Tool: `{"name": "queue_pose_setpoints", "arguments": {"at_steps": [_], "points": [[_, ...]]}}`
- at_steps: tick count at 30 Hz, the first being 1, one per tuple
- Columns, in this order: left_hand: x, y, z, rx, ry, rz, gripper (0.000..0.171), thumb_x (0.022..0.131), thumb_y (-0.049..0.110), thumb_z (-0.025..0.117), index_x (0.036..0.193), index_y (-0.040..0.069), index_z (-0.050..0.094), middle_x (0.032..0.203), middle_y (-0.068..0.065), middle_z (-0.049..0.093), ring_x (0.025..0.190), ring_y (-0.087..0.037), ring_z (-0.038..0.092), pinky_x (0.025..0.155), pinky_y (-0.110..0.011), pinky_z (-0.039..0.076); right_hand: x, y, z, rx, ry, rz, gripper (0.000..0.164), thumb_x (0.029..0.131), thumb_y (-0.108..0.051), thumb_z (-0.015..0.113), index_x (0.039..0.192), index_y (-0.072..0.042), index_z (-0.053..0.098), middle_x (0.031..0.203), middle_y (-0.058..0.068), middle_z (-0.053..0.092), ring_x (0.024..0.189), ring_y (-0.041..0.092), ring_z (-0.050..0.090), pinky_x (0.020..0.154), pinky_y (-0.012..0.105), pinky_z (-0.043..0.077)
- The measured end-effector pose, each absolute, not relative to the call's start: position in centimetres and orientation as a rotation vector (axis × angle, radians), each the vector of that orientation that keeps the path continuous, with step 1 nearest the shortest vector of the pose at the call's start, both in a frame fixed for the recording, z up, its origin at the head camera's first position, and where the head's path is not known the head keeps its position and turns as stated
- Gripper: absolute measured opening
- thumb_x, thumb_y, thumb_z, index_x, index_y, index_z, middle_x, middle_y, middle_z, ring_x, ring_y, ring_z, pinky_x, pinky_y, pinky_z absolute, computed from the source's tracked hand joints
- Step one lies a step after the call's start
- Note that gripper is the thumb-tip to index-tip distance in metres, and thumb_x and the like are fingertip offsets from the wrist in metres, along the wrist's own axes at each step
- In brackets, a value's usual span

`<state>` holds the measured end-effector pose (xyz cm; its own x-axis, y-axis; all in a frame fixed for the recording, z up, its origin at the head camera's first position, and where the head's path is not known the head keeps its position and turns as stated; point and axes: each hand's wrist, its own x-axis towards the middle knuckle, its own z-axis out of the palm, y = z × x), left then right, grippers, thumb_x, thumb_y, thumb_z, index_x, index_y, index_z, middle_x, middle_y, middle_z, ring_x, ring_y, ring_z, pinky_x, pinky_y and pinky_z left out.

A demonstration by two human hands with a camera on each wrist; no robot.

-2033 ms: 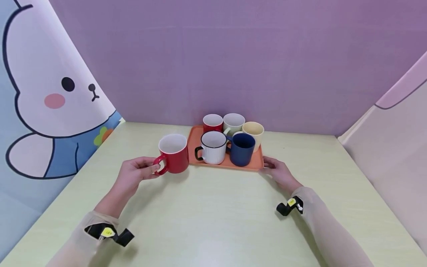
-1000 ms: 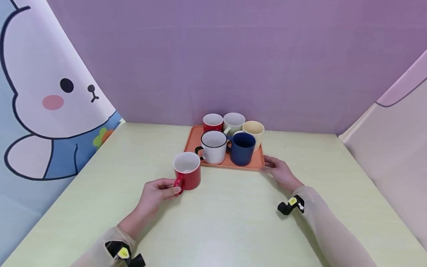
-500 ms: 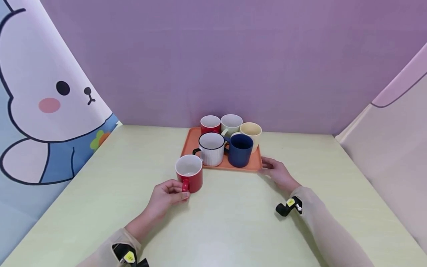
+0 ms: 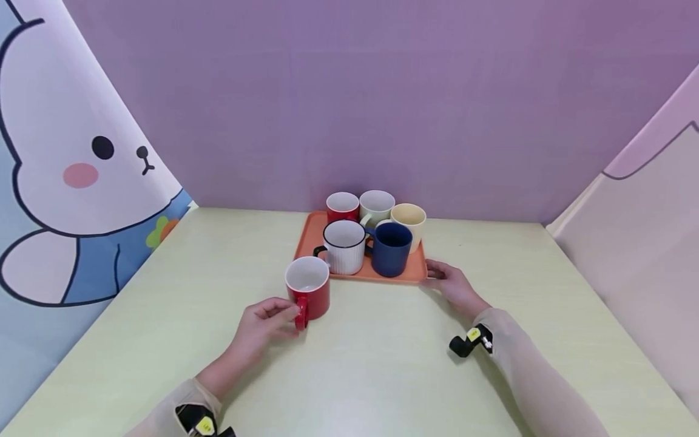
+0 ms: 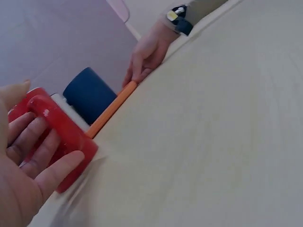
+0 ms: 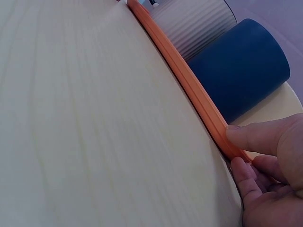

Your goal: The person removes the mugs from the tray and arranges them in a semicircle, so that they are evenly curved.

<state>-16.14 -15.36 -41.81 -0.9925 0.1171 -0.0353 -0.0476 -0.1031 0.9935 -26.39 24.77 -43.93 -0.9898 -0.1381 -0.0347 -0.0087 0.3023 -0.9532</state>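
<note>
A red mug (image 4: pixel 314 297) with a white inside stands upright on the table just in front of the orange tray (image 4: pixel 377 278), its handle toward the person. Right beside that handle is my left hand (image 4: pixel 267 325); in the left wrist view its fingers (image 5: pixel 45 146) are spread loosely, not closed round the handle. With thumb and fingers, my right hand (image 4: pixel 450 285) pinches the tray's near right corner. On the tray sit a white ribbed mug (image 4: pixel 345 252) with a black rim, a blue mug (image 4: pixel 391 252), a cream mug (image 4: pixel 415 227), a pale green mug (image 4: pixel 377 206) and another red mug (image 4: pixel 342 209).
The pale wooden table (image 4: pixel 360 370) runs back to a purple backdrop (image 4: pixel 382 109) close behind the tray. A panel with a cartoon figure (image 4: pixel 82 152) borders the left, and a pale panel (image 4: pixel 650 255) the right.
The red mug has moved from left of the tray to in front of its near left part, carried by its handle. My left hand has since loosened from the handle; the right stays at the corner.
</note>
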Motion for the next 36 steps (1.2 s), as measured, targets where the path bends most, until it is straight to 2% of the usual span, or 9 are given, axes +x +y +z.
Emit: {"name": "queue_pose_setpoints", "arguments": {"at_steps": [4,9,16,22,26,31,36], "points": [[-16.9,-16.8,-41.1,0.046,2.057,2.278,0.021,0.098,0.012,0.063,0.104,-0.008,0.068,0.089,-0.004,0.073,0.085,-0.020,0.072,0.074,-0.039,0.061,-26.4,24.7,-44.1,-0.143,2.445,-1.781,0.061,0.092,0.004,0.064,0.147,0.011,0.037,0.136,0.032,0.052,0.125,0.040,0.050,0.086,0.014,0.046],[-19.0,-18.5,-39.9,-0.023,2.145,2.201,0.036,0.101,0.022,0.061,0.117,-0.010,0.061,0.095,-0.005,0.072,0.088,-0.017,0.071,0.077,-0.035,0.060,-26.2,24.7,-43.9,-0.127,2.457,-1.777,0.061,0.092,0.004,0.063,0.147,0.011,0.036,0.137,0.032,0.051,0.126,0.041,0.049,0.086,0.015,0.047],[-21.9,-20.1,-38.5,-0.031,2.171,2.183,0.029,0.102,0.024,0.058,0.116,-0.001,0.064,0.103,-0.007,0.071,0.090,-0.012,0.070,0.083,-0.030,0.058,-26.3,24.6,-43.6,-0.115,2.447,-1.761,0.062,0.093,0.004,0.063,0.148,0.010,0.035,0.139,0.032,0.049,0.128,0.042,0.048,0.087,0.015,0.047],[-23.6,-20.1,-37.3,0.001,2.220,2.137,0.040,0.102,0.027,0.059,0.125,-0.005,0.058,0.103,-0.003,0.070,0.092,-0.011,0.069,0.086,-0.032,0.057,-26.4,24.6,-43.8,-0.116,2.448,-1.775,0.061,0.093,0.006,0.062,0.147,0.011,0.035,0.138,0.033,0.049,0.127,0.042,0.048,0.086,0.014,0.047],[-24.6,-19.7,-36.0,0.029,2.219,2.092,0.046,0.101,0.026,0.060,0.130,-0.010,0.053,0.110,-0.011,0.068,0.093,-0.012,0.069,0.088,-0.033,0.056,-26.5,24.5,-43.8,-0.113,2.445,-1.783,0.060,0.093,0.007,0.062,0.147,0.011,0.036,0.137,0.033,0.050,0.127,0.041,0.048,0.086,0.014,0.047],[-25.9,-18.9,-34.2,0.066,2.223,2.025,0.049,0.102,0.024,0.059,0.134,-0.012,0.049,0.127,-0.027,0.058,0.097,-0.015,0.068,0.091,-0.035,0.054,-26.4,24.5,-43.8,-0.116,2.445,-1.792,0.060,0.093,0.006,0.061,0.147,0.012,0.036,0.137,0.033,0.049,0.127,0.041,0.048,0.085,0.014,0.047],[-27.1,-17.8,-33.2,0.095,2.276,1.897,0.045,0.102,0.021,0.058,0.134,-0.010,0.052,0.128,-0.027,0.058,0.107,-0.026,0.066,0.093,-0.039,0.053,-26.4,24.6,-43.8,-0.111,2.440,-1.796,0.060,0.092,0.007,0.062,0.146,0.012,0.035,0.136,0.034,0.050,0.127,0.042,0.048,0.085,0.013,0.047]]}}
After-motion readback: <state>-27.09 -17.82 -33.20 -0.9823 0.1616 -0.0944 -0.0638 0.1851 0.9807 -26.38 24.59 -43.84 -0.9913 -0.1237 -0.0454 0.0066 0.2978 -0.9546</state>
